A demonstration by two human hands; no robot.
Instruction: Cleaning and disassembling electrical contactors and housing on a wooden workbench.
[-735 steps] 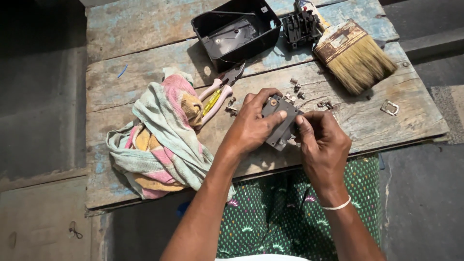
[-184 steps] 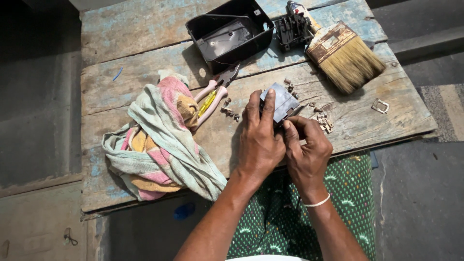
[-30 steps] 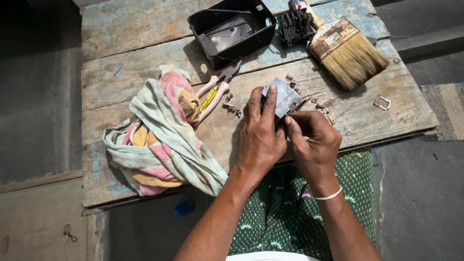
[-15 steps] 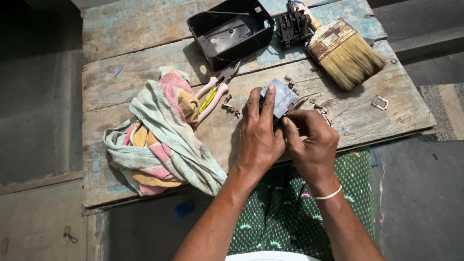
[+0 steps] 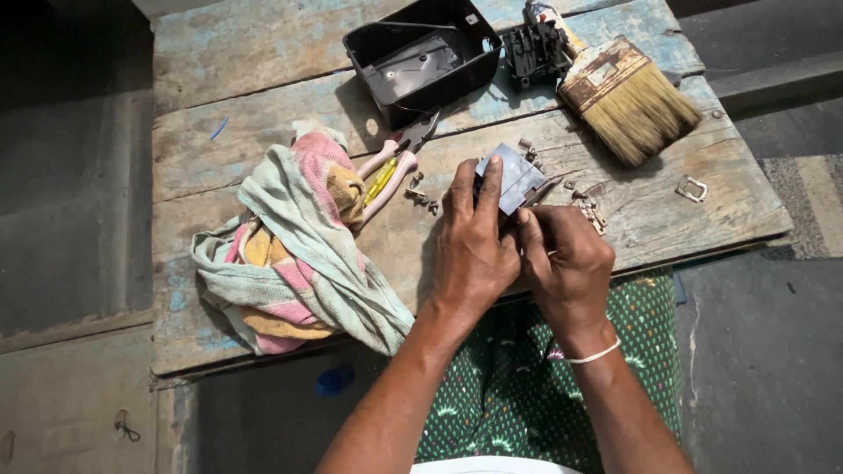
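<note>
My left hand [image 5: 472, 241] grips a small grey block-shaped part [image 5: 515, 175], fingers laid over its left side, holding it tilted above the worn wooden board [image 5: 263, 158]. My right hand [image 5: 566, 259] is closed against the part's near right edge, fingertips pinched there; what they pinch is hidden. Small metal screws and bits [image 5: 590, 211] lie just right of the hands, and more [image 5: 420, 197] lie to the left.
A striped cloth [image 5: 290, 246] is heaped at the left. Pink-handled pliers [image 5: 391, 167] and a yellow screwdriver lie beside it. A black plastic housing [image 5: 421, 57], a black mechanism [image 5: 536, 51] and a wide paintbrush [image 5: 632, 96] sit at the back. A metal clip [image 5: 691, 188] lies at the right.
Over the last second the hands have barely moved; my right hand's fingers shifted slightly at the part's edge. Much earlier the part was held lower with its dark side up.
</note>
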